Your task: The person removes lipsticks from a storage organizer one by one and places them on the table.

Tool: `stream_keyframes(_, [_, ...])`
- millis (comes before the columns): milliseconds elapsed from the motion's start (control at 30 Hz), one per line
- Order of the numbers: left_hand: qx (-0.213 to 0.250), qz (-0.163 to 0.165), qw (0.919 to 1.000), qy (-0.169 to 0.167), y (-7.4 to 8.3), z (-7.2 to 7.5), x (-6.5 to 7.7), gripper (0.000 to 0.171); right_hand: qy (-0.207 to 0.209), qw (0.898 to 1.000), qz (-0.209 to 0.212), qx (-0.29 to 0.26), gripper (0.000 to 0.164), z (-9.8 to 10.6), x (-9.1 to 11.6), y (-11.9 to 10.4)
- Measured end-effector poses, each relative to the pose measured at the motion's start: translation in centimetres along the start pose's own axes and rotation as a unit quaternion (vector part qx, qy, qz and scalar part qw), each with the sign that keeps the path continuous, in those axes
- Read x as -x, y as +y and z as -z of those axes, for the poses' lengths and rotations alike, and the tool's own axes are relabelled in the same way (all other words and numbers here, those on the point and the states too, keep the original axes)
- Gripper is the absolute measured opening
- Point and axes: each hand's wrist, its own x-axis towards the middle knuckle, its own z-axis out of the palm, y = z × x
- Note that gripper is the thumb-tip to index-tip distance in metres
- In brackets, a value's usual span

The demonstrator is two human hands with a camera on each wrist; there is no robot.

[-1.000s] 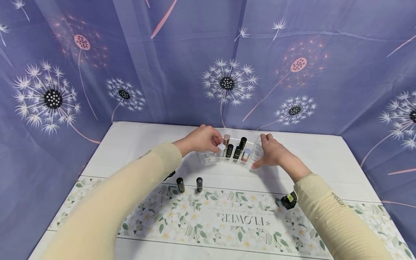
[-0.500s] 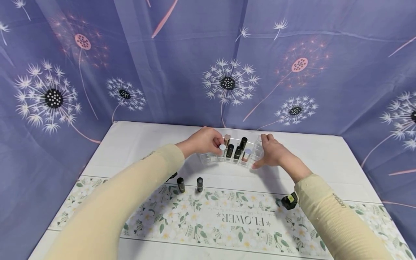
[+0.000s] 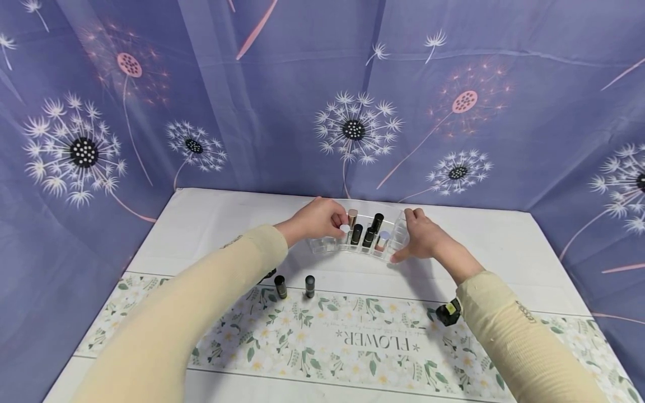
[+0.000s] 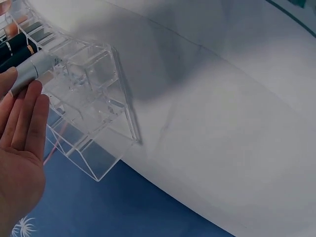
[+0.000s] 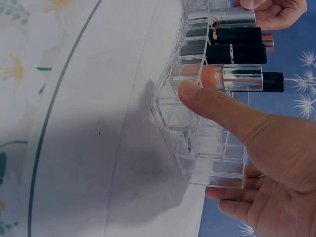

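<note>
A clear acrylic lipstick organizer point(image 3: 325, 244) stands at the back of the table, with several lipsticks upright in its compartments. My left hand point(image 3: 318, 217) pinches a silver lipstick point(image 4: 25, 74) between thumb and fingers; its lower part sits inside a front compartment. Beside that lipstick are two black lipsticks point(image 5: 236, 53) and one with a shiny cap over a peach base point(image 5: 242, 77). My right hand point(image 3: 424, 235) grips the organizer's right end, thumb on the front, fingers behind. A rose-gold lipstick point(image 3: 352, 217) and a black one point(image 3: 377, 222) stand in the back row.
Two dark lipsticks, one left point(image 3: 280, 286) and one right point(image 3: 309, 286), stand on the table in front of the organizer. A black item point(image 3: 268, 275) shows partly behind my left sleeve. A black object with a yellow-green patch point(image 3: 448, 312) lies beside my right sleeve. A dandelion-print curtain point(image 3: 282, 140) hangs behind.
My left forearm has shifted slightly to the right. Both hands keep their hold, and the lipsticks and organizer stay in place.
</note>
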Motion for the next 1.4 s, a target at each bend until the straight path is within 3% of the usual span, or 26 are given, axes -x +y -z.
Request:
stream_keyframes(200, [0.002,0.004,1.0000,-0.004,0.0,0.4,0.3,0.015,0.002,1.000,0.001,-0.001,0.135,0.0,0.0,0.0])
stream_keyframes(633, [0.034,-0.011,0.9992,0.018,0.7,2.2,1.0,0.016,0.004,1.000,-0.003,-0.001,0.136,0.2,0.2,-0.1])
stream_keyframes(933, [0.038,-0.015,0.9991,0.008,2.0,3.3,2.2,0.015,0.008,1.000,0.002,0.005,0.136,0.1,0.0,0.0])
stream_keyframes(1400, [0.021,-0.047,0.9986,-0.014,3.0,3.6,4.4,0.017,0.009,1.000,0.003,0.001,0.135,0.0,0.0,0.0])
